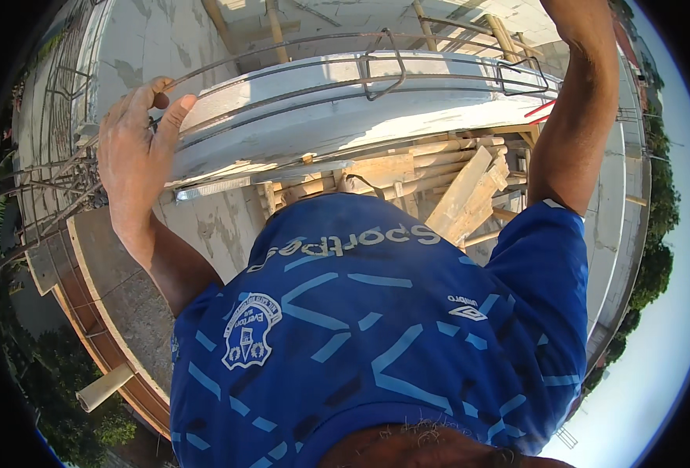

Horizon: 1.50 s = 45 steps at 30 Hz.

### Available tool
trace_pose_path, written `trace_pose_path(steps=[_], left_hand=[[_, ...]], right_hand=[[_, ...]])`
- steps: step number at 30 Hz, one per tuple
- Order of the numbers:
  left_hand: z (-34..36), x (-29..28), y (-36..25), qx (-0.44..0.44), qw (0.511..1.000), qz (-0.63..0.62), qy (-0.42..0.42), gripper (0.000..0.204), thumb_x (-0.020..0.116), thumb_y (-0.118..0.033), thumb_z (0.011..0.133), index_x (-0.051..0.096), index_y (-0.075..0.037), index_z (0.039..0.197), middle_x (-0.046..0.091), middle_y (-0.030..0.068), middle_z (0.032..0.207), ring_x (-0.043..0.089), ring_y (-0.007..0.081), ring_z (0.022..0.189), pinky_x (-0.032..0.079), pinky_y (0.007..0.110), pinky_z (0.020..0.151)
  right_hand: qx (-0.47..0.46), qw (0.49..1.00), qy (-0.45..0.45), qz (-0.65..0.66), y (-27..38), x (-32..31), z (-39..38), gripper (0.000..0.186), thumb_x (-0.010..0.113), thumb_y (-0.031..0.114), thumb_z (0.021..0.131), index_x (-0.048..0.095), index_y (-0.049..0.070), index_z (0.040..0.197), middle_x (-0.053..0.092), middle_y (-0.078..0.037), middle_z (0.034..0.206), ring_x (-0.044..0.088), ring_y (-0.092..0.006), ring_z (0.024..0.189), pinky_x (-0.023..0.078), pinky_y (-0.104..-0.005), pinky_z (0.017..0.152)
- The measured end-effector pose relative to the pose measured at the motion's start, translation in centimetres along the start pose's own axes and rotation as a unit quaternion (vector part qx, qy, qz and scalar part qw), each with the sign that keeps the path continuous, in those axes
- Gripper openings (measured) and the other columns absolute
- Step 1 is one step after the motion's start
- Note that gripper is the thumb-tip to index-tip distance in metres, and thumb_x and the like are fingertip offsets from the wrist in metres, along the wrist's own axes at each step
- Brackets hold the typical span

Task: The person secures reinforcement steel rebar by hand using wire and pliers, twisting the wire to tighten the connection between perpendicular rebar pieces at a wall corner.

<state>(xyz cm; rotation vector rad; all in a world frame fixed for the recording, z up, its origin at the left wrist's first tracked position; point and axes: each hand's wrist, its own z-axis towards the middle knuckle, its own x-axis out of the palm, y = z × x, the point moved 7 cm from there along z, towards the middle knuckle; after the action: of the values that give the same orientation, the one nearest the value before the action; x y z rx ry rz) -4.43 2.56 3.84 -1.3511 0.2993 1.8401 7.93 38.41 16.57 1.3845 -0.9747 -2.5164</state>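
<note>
My left hand (138, 152) is at the upper left, fingers curled at the long rods of a steel rebar cage (384, 62) with rectangular ties. The cage runs across the upper view, just above a white block beam (306, 129). Several crossed bars jut out to the left beside my wrist. My right arm reaches up at the upper right, near the cage's right end; only the base of my right hand (575, 19) shows at the top edge, its fingers out of frame.
Below the beam are bamboo poles (446, 179) and rough timber planks (458, 203). A concrete ledge (126, 312) with timber edging runs down the left, a pale tube (103, 390) projecting from it. Treetops (649, 234) and sky lie beyond the right edge.
</note>
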Motion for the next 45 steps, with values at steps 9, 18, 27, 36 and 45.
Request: trace_pose_path(steps=[9,18,27,36,45], left_hand=[[0.3,1.1,1.3,0.031,0.999,-0.023,0.016,0.042,0.064,-0.041,0.095,0.067,-0.005,0.116,0.066,0.0104,0.091,0.061,0.0301,0.089,0.047,0.041,0.08],[0.5,0.3,0.3,-0.006,1.0,-0.017,0.016,0.042,0.068,-0.041,0.09,0.069,-0.004,0.11,0.067,0.01,0.089,0.062,0.0304,0.089,0.047,0.042,0.08],[-1.4,-1.2,1.3,-0.004,0.998,-0.031,-0.047,0.038,0.074,-0.039,0.083,0.069,-0.004,0.098,0.067,0.0111,0.085,0.064,0.0304,0.091,0.049,0.042,0.086],[-0.8,-1.2,1.9,0.011,0.993,-0.076,-0.085,0.039,0.074,-0.04,0.08,0.066,-0.003,0.088,0.064,0.0088,0.078,0.063,0.0254,0.085,0.046,0.038,0.086],[-1.7,-1.1,2.4,0.012,0.995,-0.054,-0.079,0.039,0.068,-0.043,0.085,0.066,-0.004,0.088,0.065,0.007,0.08,0.061,0.0219,0.088,0.043,0.037,0.086]], right_hand=[[-0.051,0.969,-0.234,-0.055,1.1,-14.6,-3.5,0.015,0.062,0.016,0.093,0.069,0.004,0.097,0.067,-0.003,0.085,0.061,-0.0123,0.078,0.047,-0.0286,0.068],[-0.094,0.979,-0.182,0.0,3.4,-11.0,-4.2,0.024,0.064,0.018,0.096,0.072,0.001,0.111,0.073,-0.007,0.096,0.068,-0.0153,0.087,0.052,-0.0297,0.076],[-0.347,0.911,0.214,0.067,20.3,12.4,-1.9,0.018,0.059,0.011,0.099,0.066,-0.004,0.104,0.066,-0.005,0.088,0.056,-0.0097,0.077,0.044,-0.0244,0.071],[-0.478,0.824,0.305,-0.003,30.8,29.5,-2.0,0.024,0.059,0.013,0.093,0.071,0.002,0.111,0.071,-0.02,0.087,0.066,-0.0249,0.074,0.05,-0.0375,0.071],[-0.575,0.743,0.326,-0.107,34.4,35.7,-4.7,0.025,0.054,0.008,0.089,0.071,0.002,0.107,0.07,-0.022,0.097,0.064,-0.0389,0.087,0.051,-0.0449,0.086]])
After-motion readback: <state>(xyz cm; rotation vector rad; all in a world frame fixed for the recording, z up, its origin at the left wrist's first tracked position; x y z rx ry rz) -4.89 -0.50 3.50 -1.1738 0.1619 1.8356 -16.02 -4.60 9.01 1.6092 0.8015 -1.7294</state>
